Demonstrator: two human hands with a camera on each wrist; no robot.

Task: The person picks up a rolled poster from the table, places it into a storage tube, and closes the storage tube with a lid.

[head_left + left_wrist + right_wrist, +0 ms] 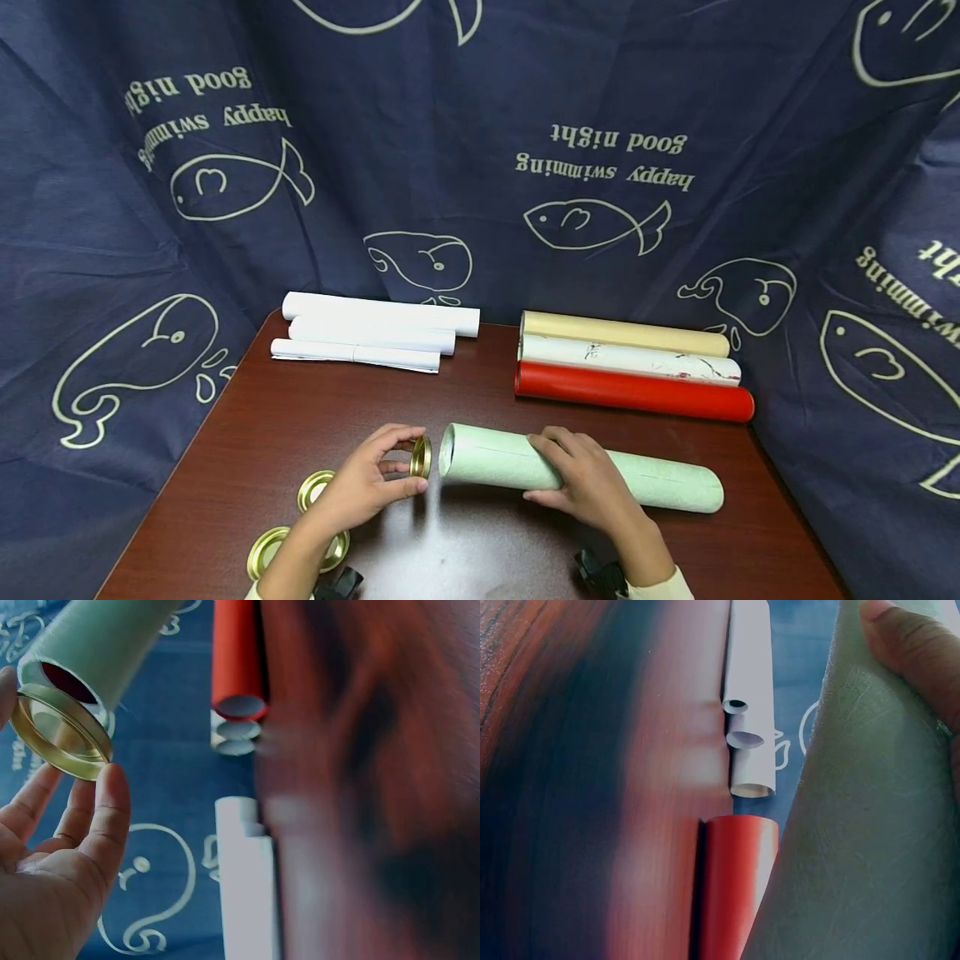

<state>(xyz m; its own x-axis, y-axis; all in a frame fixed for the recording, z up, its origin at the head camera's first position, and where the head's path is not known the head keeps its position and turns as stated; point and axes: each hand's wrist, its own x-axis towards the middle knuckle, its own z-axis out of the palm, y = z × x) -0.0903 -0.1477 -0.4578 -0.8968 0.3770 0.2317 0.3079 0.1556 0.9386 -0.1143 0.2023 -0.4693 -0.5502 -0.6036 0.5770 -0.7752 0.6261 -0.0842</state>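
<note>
My left hand (367, 482) pinches a gold metal lid (422, 457) by its rim, a small gap away from the open left end of a pale green cardboard tube (495, 457). In the left wrist view the same lid (61, 735) overlaps the tube's mouth, and its thumb and fingertips hold the edge. My right hand (581, 475) grips the green tube around its middle from above. The right wrist view has the tube (870, 787) close up, with the thumb along it. More gold lids (267, 552) lie on the table beside my left forearm, which partly hides them.
Three white paper rolls (375, 327) lie at the back left of the brown table (225, 467). At the back right sit a cream tube (630, 330), a white patterned tube (630, 358) and a red tube (630, 392). A dark blue printed cloth (450, 125) hangs behind.
</note>
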